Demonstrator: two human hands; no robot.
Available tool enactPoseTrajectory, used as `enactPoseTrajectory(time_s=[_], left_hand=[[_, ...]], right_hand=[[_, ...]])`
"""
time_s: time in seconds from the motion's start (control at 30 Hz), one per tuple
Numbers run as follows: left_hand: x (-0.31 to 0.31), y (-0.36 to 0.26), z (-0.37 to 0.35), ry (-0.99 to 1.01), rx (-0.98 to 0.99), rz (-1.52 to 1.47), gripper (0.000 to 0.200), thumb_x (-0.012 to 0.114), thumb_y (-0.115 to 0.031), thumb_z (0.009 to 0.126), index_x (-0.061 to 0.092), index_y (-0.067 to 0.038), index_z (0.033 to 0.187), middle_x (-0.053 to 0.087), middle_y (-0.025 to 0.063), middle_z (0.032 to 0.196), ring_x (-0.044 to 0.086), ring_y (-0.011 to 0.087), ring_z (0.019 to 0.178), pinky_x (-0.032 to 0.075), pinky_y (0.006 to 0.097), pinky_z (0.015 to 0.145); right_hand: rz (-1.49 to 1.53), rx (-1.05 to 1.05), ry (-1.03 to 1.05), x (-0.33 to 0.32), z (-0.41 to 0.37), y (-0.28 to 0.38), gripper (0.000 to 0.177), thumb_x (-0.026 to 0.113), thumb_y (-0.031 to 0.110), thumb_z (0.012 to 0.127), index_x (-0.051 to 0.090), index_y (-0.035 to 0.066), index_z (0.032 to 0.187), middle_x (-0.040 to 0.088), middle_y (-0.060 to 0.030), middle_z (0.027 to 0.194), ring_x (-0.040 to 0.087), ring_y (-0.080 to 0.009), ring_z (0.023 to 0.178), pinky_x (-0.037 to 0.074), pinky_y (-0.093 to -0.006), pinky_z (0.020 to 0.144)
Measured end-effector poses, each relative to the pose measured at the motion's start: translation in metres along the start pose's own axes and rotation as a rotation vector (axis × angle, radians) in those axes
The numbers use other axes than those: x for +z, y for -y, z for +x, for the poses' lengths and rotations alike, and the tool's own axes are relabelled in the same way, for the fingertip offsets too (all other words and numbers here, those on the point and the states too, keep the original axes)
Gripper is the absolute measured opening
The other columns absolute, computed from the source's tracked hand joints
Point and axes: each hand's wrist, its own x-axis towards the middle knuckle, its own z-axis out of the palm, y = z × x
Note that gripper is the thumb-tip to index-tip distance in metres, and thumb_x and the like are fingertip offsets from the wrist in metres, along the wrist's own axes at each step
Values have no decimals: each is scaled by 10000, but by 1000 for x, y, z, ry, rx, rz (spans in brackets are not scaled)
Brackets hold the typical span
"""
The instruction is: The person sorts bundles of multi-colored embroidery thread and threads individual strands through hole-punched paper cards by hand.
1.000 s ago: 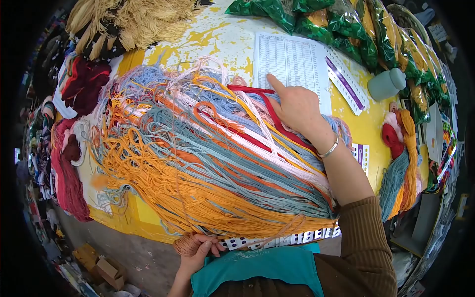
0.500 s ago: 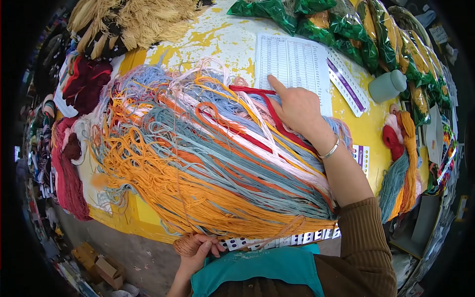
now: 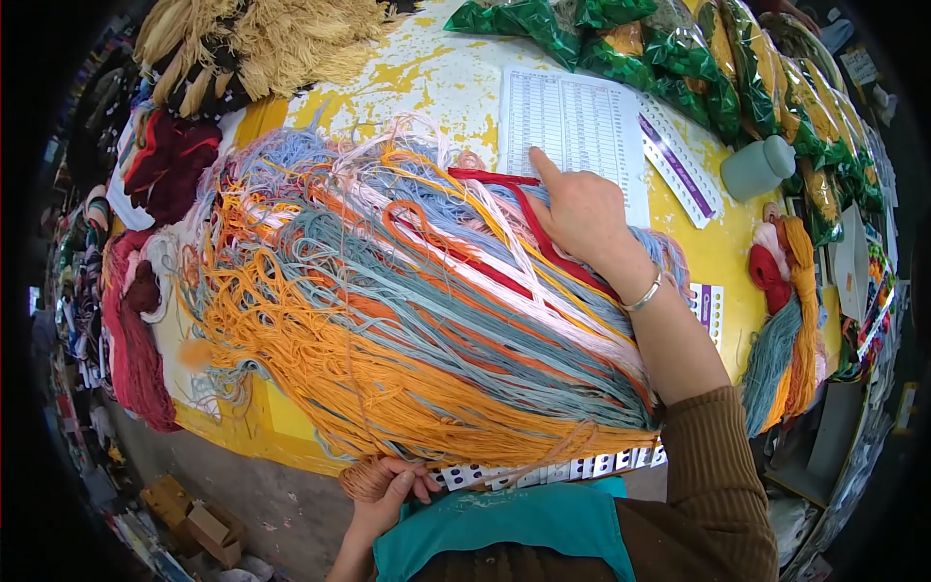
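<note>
A large spread of loose threads (image 3: 417, 320) in orange, teal, pink, red and blue covers the middle of the table. At its upper right, my right hand (image 3: 582, 215) rests with the index finger extended onto a printed sheet (image 3: 572, 116) of table rows. A red strand (image 3: 495, 177) runs to this hand and past it; whether the curled fingers hold it is hidden. My left hand (image 3: 402, 485) is closed at the front edge of the table round a bundle of brown thread (image 3: 366, 479), from which a strand runs over the pile.
Green-and-gold plastic packets (image 3: 679, 53) line the back right, near a pale green bottle (image 3: 758, 168). Punched cards (image 3: 677, 165) lie beside the sheet. Beige tassels (image 3: 262, 44) fill the back left. Dark red skeins (image 3: 170, 165) sit left, multicoloured skeins (image 3: 781, 320) right.
My right index fingertip has shifted very slightly to the right on the sheet. My left hand stays in the same place.
</note>
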Motion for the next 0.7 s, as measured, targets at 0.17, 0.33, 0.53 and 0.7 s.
enactPoseTrajectory(time_s=[0.17, 0.33, 0.53, 0.7], left_hand=[[0, 2, 0, -4, 1, -11, 194, 518, -169, 1003, 572, 17, 997, 625, 137, 776, 656, 226, 800, 543, 341, 706], [2, 2, 1, -34, 8, 2, 188, 534, -160, 993, 577, 22, 974, 621, 131, 742, 659, 222, 747, 559, 367, 691], [0, 1, -1, -1, -1, -6, 190, 516, -170, 1003, 572, 11, 1006, 620, 126, 769, 652, 218, 799, 539, 335, 713], [3, -2, -2, -13, -16, 20, 177, 495, -155, 1007, 570, 4, 1023, 619, 114, 769, 642, 204, 793, 524, 317, 716]], right_hand=[[-2, 1, 1, -2, 0, 1, 534, 589, 415, 883, 530, 87, 1300, 653, -131, 681, 655, -312, 656, 511, -429, 569], [1, 1, -3, -1, 0, 0, 537, 591, 418, 882, 536, 85, 1300, 652, -133, 683, 655, -311, 657, 511, -429, 567], [6, 10, -1, -2, -1, 2, 563, 599, 423, 875, 537, 43, 1285, 652, -145, 688, 655, -312, 660, 517, -429, 575], [5, 5, -31, 1, -3, 1, 574, 608, 429, 866, 542, 10, 1254, 657, -150, 702, 657, -312, 665, 523, -426, 583]])
